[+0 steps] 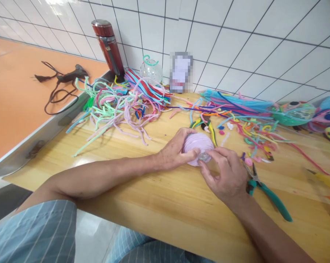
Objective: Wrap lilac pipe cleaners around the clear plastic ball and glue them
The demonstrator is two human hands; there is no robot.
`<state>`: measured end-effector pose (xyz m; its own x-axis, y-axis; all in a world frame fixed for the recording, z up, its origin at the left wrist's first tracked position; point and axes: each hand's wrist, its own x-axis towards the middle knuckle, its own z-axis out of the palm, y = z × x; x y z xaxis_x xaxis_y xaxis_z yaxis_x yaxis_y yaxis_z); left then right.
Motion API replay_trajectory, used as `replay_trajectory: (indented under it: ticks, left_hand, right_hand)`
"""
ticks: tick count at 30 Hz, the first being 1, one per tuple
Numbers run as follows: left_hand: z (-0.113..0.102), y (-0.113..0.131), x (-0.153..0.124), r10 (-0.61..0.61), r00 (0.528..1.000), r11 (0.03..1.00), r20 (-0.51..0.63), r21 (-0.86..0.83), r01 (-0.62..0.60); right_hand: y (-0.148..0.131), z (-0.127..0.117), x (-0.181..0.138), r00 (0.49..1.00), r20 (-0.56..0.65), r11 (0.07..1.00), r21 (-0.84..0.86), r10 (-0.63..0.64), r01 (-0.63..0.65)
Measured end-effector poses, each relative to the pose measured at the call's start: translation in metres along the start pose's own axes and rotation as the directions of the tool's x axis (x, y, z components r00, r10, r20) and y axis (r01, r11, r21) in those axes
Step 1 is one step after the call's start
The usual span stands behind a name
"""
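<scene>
A ball wound with lilac pipe cleaner (198,141) is held just above the wooden table. My left hand (178,150) grips it from the left, its fingers behind and its thumb across the near side. On the ball's front a small clear, greyish patch (204,156) is uncovered. My right hand (227,171) pinches at the edge of this patch with thumb and forefinger; whether a strand's end is between them is too small to tell. Green-handled pliers (273,199) lie by my right wrist. Behind the ball rest yellow-and-green cutters (212,133), partly hidden.
Loose pipe cleaners (126,106) heap at the back left, below a red thermos (110,49). A clear ball (151,71) and a phone (180,72) stand by the tiled wall. Blue pipe cleaners (236,102), scraps (259,138) and a green fish-like figure (293,113) lie right.
</scene>
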<state>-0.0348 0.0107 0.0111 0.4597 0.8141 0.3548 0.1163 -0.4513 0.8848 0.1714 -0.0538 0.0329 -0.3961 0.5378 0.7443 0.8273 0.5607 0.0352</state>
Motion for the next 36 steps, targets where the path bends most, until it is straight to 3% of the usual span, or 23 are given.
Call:
replay_trajectory:
  ticks: [26, 36]
  left_hand:
    - [0.001, -0.002, 0.000, -0.026, 0.999, 1.000, -0.044, 0.013, 0.027]
    - [-0.008, 0.014, 0.008, -0.097, 0.995, 0.995, -0.006, 0.038, 0.098]
  right_hand:
    - [0.000, -0.001, -0.003, 1.000, 0.014, 1.000, -0.023, -0.010, 0.011]
    - [-0.001, -0.002, 0.000, 1.000, 0.004, 0.999, -0.044, -0.023, 0.023]
